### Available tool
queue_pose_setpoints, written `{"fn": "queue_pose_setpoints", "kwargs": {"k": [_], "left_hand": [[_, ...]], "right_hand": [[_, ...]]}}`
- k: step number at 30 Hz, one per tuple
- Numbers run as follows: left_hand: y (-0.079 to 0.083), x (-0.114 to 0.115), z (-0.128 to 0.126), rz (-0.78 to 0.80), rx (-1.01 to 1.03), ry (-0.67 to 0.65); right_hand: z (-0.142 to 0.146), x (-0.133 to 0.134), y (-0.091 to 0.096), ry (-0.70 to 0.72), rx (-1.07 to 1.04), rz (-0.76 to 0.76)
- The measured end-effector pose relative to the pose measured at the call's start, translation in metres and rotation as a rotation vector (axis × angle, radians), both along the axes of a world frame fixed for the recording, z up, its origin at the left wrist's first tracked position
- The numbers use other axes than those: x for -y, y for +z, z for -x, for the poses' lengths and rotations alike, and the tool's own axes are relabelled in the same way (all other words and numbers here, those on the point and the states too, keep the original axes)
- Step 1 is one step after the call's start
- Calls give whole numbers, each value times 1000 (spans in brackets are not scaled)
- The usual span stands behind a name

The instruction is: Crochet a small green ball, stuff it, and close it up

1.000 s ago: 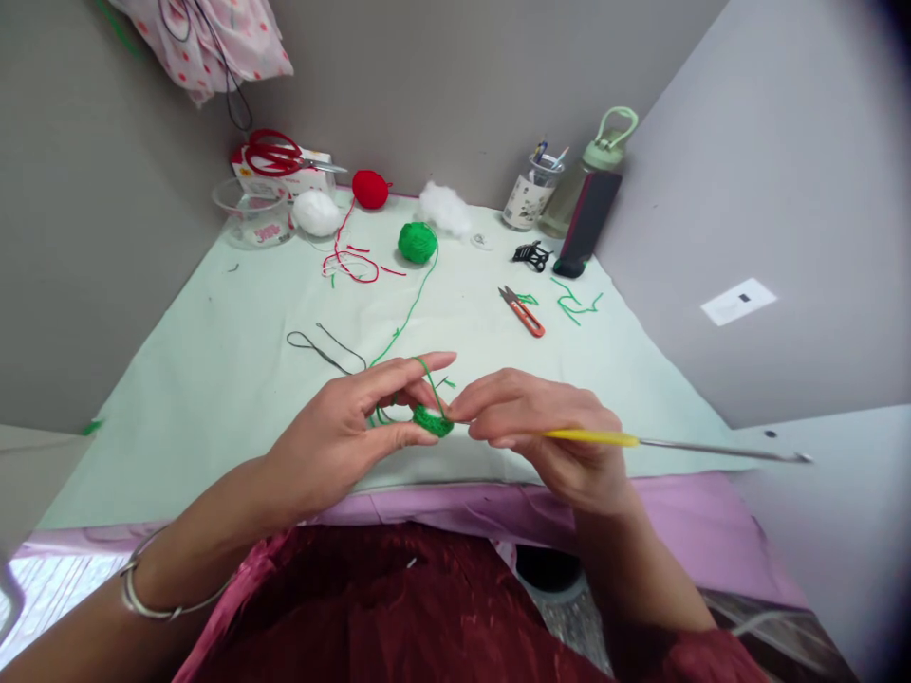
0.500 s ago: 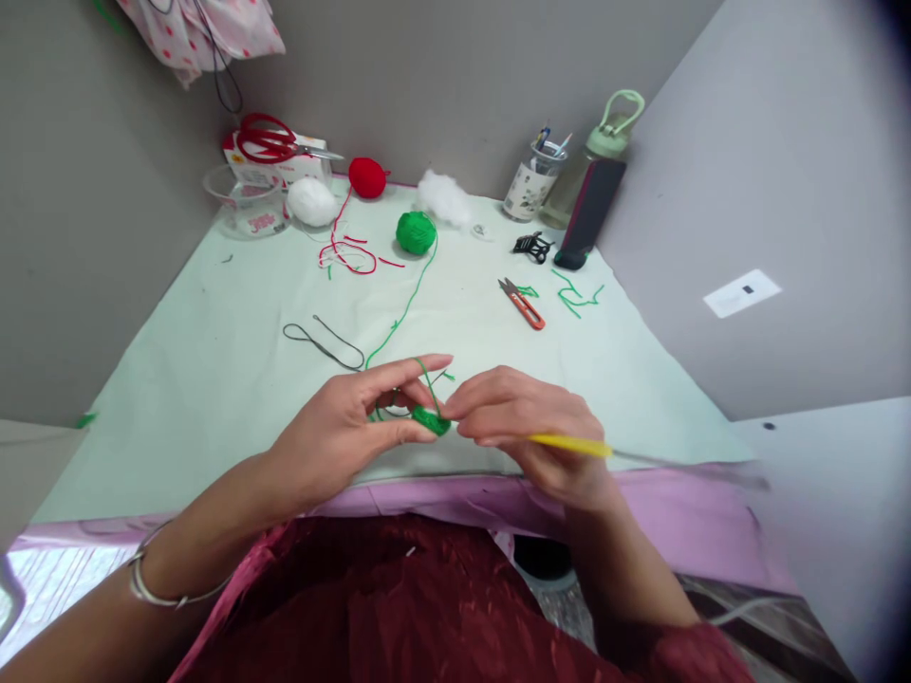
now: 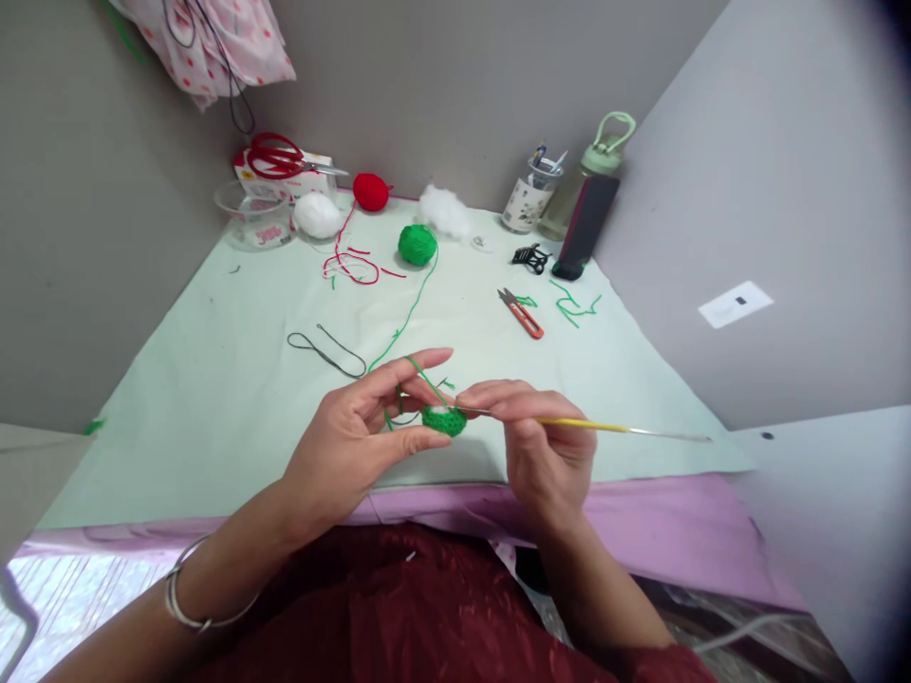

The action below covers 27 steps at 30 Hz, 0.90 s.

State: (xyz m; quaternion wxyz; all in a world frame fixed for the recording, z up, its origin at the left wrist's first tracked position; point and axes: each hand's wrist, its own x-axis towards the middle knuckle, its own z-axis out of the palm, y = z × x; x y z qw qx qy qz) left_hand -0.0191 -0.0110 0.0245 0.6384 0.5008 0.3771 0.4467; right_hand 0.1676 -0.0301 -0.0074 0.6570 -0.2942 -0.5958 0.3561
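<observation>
Between thumb and fingers, my left hand (image 3: 356, 427) pinches a small green crochet piece (image 3: 445, 421) with some white showing at its top. Green yarn (image 3: 405, 327) runs from a green yarn ball (image 3: 417, 245) to this hand and passes over its raised index finger. My right hand (image 3: 545, 436) grips a crochet hook (image 3: 590, 424) with a yellow handle. The hook's thin metal tip meets the upper edge of the green piece, and its other metal end points right. The exact stitch at the tip is too small to make out.
Orange thread snips (image 3: 521, 313), green yarn scraps (image 3: 575, 304) and a black claw clip (image 3: 530, 258) lie to the right. Behind are a red yarn ball (image 3: 371, 192), white stuffing (image 3: 442, 211), red scissors (image 3: 277, 156), a pen cup (image 3: 527, 199) and a bottle (image 3: 604, 156). A dark cord (image 3: 327, 353) lies left.
My right hand has turned, and the hook now lies more level, its tip at the green piece. The green piece is tilted to show more of its side. The view has shifted slightly.
</observation>
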Motion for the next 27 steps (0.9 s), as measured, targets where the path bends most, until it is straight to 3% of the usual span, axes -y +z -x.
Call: {"fn": "queue_pose_setpoints", "kwargs": {"k": [4, 11, 18, 27], "left_hand": [[1, -1, -1, 16, -1, -15], [2, -2, 0, 6, -22, -27], [0, -2, 3, 0, -38, -69], [-1, -3, 8, -108, -166, -111]], "right_hand": [[-1, -3, -1, 78, -62, 64], [-2, -6, 0, 43, 39, 29], [-11, -11, 3, 207, -50, 115], [-25, -12, 21, 249, 180, 23]]}}
